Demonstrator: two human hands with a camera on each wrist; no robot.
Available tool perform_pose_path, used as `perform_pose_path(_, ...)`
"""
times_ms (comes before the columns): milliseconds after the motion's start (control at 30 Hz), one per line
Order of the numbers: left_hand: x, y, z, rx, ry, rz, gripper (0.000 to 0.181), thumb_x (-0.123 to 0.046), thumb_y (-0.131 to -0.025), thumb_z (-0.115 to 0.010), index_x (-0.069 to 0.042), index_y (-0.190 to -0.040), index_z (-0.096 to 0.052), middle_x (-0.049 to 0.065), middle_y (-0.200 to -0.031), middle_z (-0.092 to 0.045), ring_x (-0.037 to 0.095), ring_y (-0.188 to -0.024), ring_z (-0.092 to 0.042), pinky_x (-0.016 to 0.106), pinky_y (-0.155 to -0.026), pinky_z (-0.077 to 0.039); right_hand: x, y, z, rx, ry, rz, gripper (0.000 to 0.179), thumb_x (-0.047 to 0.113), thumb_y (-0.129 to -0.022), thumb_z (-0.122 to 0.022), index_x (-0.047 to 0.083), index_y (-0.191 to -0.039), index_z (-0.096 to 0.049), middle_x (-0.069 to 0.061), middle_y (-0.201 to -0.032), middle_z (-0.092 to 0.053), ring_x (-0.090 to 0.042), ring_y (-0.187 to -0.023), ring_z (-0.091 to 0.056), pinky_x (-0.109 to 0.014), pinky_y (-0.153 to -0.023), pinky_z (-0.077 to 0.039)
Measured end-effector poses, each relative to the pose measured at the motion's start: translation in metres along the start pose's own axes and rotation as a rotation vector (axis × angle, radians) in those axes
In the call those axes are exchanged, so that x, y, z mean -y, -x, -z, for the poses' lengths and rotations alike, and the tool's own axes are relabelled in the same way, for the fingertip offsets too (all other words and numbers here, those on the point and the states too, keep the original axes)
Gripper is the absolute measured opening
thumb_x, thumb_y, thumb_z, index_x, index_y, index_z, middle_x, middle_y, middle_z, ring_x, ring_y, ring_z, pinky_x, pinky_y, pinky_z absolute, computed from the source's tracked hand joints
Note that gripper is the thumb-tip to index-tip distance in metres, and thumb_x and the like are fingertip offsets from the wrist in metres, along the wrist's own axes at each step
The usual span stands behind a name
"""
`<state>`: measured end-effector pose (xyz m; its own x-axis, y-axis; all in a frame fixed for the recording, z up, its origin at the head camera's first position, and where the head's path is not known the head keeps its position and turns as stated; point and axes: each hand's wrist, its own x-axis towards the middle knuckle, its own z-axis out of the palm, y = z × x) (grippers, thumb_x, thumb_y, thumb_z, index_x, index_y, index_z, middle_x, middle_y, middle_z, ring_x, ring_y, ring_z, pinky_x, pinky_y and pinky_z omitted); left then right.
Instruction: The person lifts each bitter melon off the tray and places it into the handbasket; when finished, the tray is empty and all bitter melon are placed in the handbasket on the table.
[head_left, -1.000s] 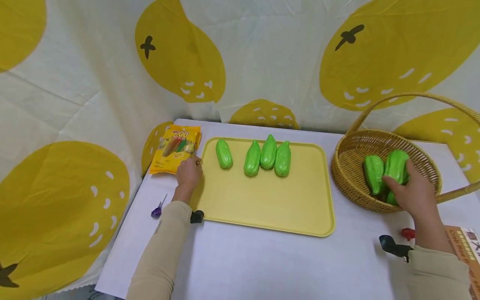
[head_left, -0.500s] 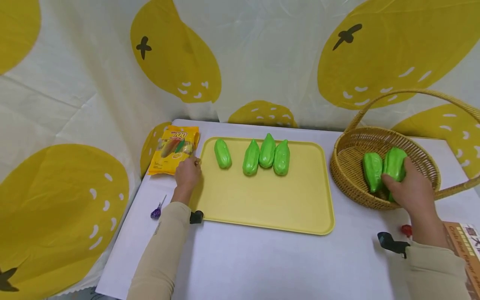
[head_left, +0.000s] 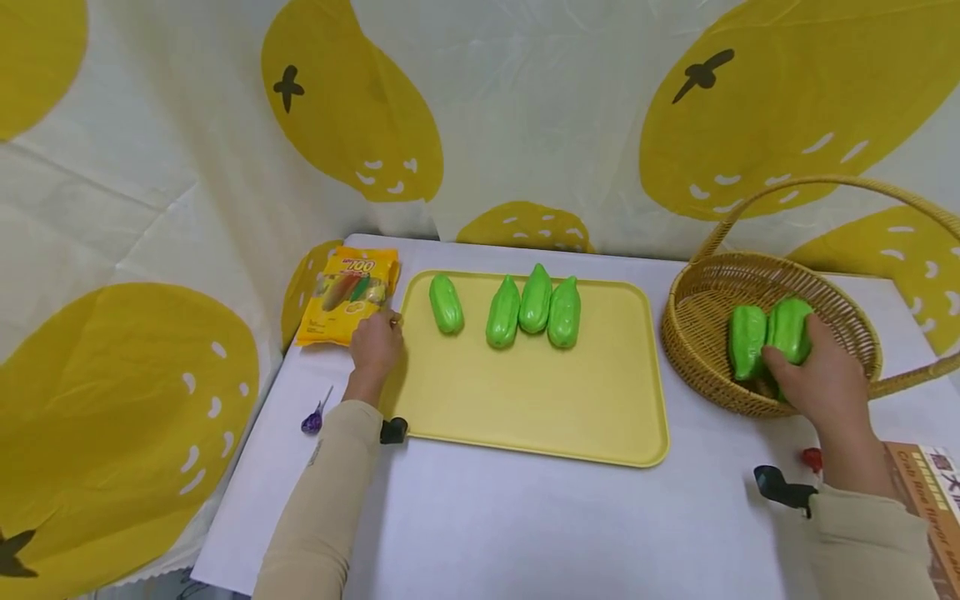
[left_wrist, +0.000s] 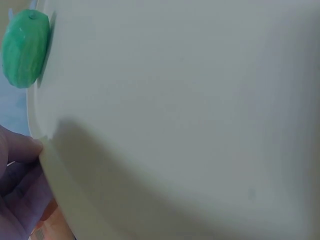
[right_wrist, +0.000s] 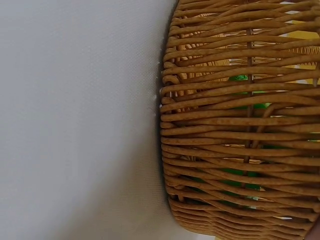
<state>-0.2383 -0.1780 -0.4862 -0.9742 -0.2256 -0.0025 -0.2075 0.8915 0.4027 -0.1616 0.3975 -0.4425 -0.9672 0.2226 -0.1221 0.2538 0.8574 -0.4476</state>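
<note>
In the head view, my left hand (head_left: 377, 343) is at the left edge of a yellow tray (head_left: 525, 408). The left wrist view shows the thumb (left_wrist: 24, 148) on the tray's rim and the fingers curled beneath, pinching it. Several glossy green ridged gourds lie on the tray: one gourd (head_left: 446, 305) at left, the others grouped around a middle gourd (head_left: 536, 300). My right hand (head_left: 828, 379) reaches into a wicker basket (head_left: 693, 371) and grips a green gourd (head_left: 790, 329). Another gourd (head_left: 747, 342) lies beside it. The right wrist view shows mostly basket weave, the hand almost hidden.
A yellow candy bag (head_left: 351, 296) lies left of the tray, with a purple lollipop (head_left: 312, 421) nearer the front. The basket's tall handle (head_left: 832, 181) arches overhead. By my right wrist are a red wrapped item (head_left: 812, 458) and an orange packet (head_left: 926, 492).
The left gourd in the basket has shifted and turned slightly beside the one my right hand grips. My left hand keeps its place on the tray's edge. The head view has shifted slightly.
</note>
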Motion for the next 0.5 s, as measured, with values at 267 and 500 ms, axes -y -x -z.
perform_pose_path(267, -0.0012, -0.0003, 0.0011, 0.002, 0.0, 0.009, 0.024, -0.014, -0.101, -0.059, -0.01, -0.119, -0.075, 0.017, -0.117, -0.075, 0.044, -0.103, -0.07, 0.056, -0.086, -0.056, 0.002, 0.0024, 0.0007, 0.001, -0.001, 0.0, 0.078, 0.04, -0.104, -0.047, -0.009, -0.156, -0.017, -0.034, -0.111, -0.044, -0.045, -0.091, -0.042, -0.041, -0.063, -0.035)
perform_pose_path(500, 0.0002, -0.0017, -0.0006, 0.02, 0.015, 0.016, 0.025, -0.014, -0.101, -0.06, -0.009, -0.121, -0.074, 0.016, -0.119, -0.075, 0.042, -0.105, -0.069, 0.055, -0.089, -0.055, 0.0012, 0.0052, -0.0018, -0.011, 0.027, 0.032, 0.077, 0.036, -0.104, -0.046, -0.012, -0.156, -0.016, -0.041, -0.13, -0.042, -0.053, -0.099, -0.043, -0.055, -0.069, -0.04)
